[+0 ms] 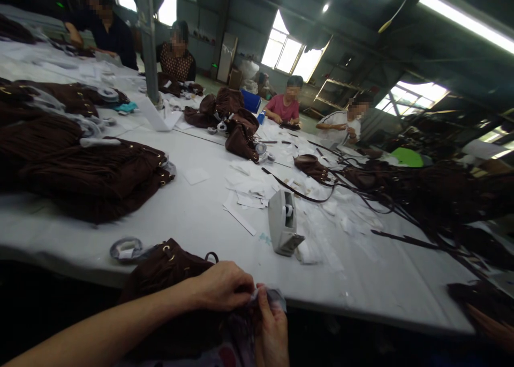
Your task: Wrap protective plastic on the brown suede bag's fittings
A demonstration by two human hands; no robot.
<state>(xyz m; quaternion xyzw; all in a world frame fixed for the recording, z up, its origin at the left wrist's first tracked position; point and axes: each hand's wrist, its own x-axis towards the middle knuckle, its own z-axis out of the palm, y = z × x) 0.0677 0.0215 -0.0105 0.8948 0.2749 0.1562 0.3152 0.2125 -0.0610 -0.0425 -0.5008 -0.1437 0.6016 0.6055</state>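
My left hand [225, 285] reaches across from the left, its fingers pinched at the edge of a thin, greyish, see-through piece of plastic [278, 298]. My right hand [273, 329] grips the same piece between thumb and fingers, close beside the left fingertips. Under my left forearm lies a dark brown bag [176, 261] with gold eyelets and a small loop, at the table's front edge. Part of the bag is hidden by the arm. Left of it on the table rests a coiled, wrapped strap [126, 248].
A grey tape dispenser [282, 222] stands ahead on the white table [193, 211], among paper scraps [249, 195]. Stacked fringed brown bags [92, 179] lie left; more bags [241, 131] and dark straps [297, 189] spread beyond. Several people sit at the far side.
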